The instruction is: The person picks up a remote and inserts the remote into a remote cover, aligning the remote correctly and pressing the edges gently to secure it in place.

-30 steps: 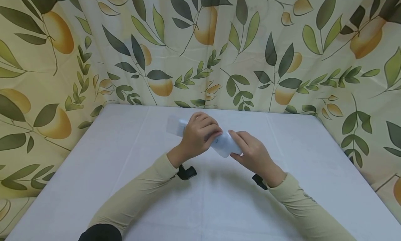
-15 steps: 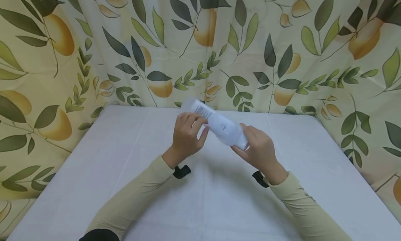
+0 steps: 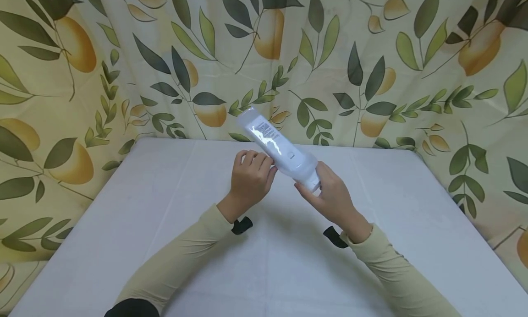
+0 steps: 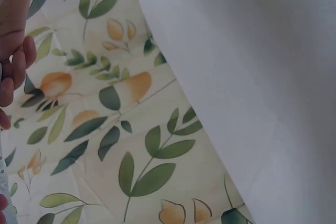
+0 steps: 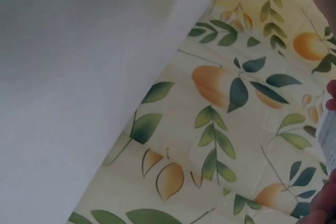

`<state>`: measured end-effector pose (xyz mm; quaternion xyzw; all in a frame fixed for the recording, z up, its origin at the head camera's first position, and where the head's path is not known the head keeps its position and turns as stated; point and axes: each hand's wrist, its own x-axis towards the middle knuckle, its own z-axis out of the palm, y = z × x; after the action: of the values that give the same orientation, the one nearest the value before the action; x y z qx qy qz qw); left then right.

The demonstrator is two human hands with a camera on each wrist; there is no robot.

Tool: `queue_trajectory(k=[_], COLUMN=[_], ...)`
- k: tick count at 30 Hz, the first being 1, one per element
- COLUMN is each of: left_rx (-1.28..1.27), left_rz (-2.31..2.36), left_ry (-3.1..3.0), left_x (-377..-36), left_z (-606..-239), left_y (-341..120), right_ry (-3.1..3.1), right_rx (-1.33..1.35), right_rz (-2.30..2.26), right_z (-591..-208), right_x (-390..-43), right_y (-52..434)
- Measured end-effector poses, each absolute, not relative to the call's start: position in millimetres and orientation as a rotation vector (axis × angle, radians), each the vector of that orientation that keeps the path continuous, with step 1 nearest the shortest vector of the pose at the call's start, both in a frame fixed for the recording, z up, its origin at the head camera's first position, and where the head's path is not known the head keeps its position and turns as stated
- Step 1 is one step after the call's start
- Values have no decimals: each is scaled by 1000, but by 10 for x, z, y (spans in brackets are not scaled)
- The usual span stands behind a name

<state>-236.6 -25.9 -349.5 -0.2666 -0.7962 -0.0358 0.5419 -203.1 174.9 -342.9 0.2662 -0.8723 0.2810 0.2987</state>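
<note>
Tube [image 3: 277,148]: white, glossy plastic squeeze tube with small dark print, held tilted above the far middle of the table, flat crimped end up and far-left, cap end down and near-right.
Left hand [image 3: 250,182]: fingers curled around the tube's middle from the left side.
Right hand [image 3: 332,198]: fingers and thumb pinching the cap end from below.
Table [image 3: 165,207]: smooth white cloth with faint creases.
Curtain [image 3: 371,69]: soft cream fabric printed with orange fruit and green leaves, behind and beside the table.
Sleeves [image 3: 181,257]: pale beige knit.
</note>
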Motion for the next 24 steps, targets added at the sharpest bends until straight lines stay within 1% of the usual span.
queue_trajectory(k=[5,16,24], left_rx=[-683,-918,-925], left_rz=[-44,-58,-15], left_ry=[-1839,-1765,-1769], left_x=[-2392,-2395,-2384], left_z=[-3500,-3491,-3559], left_y=[-284,-329,-318], right_ry=[-2334,-2355,-2330], right_rx=[698,593,663], right_rz=[810,777,736], right_z=[-3481,-3496,-3496], right_x=[-2019,-1963,-2015], right_y=[1714,1623,1693])
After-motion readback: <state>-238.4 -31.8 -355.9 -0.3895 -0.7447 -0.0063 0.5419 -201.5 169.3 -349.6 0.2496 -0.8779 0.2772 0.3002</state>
